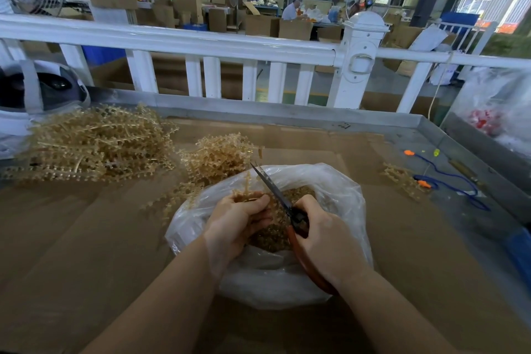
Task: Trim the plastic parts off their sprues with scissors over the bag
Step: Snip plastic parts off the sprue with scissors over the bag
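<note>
A clear plastic bag (pixel 339 190) lies open on the cardboard-covered table, with small tan trimmed parts (pixel 273 236) heaped inside. Over its mouth my left hand (pixel 238 224) grips a tan sprue strip (pixel 247 190) that sticks up past my fingers. My right hand (pixel 324 236) holds scissors (pixel 273 187) with red-brown handles; the dark blades point up and to the left, right beside the sprue. Whether the blades are cutting it I cannot tell.
A big heap of tan sprues (pixel 94 144) lies far left, a smaller heap (pixel 221 155) just behind the bag. One loose sprue (pixel 402 178) and a blue cord with orange earplugs (pixel 448 178) lie to the right. A white railing (pixel 201 46) runs behind the table.
</note>
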The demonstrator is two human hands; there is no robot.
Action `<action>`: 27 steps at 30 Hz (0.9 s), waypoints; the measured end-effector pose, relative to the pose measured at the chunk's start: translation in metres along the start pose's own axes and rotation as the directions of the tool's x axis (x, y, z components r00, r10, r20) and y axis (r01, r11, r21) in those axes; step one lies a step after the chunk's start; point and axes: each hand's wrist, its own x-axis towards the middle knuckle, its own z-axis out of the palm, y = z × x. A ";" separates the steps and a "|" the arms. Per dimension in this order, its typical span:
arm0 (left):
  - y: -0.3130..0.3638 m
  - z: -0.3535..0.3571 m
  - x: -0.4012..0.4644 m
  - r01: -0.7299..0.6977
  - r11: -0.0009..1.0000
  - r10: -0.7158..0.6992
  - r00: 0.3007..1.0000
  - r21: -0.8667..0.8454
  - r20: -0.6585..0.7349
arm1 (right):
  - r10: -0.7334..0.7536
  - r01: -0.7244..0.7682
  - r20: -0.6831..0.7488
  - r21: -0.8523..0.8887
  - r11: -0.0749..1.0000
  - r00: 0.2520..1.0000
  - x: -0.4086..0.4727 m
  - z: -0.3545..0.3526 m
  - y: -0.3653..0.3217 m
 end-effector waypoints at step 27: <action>-0.001 0.001 -0.003 0.002 0.995 -0.004 1.000 0.098 0.017 | -0.021 0.021 0.014 -0.014 1.000 1.000 0.001 0.001 0.002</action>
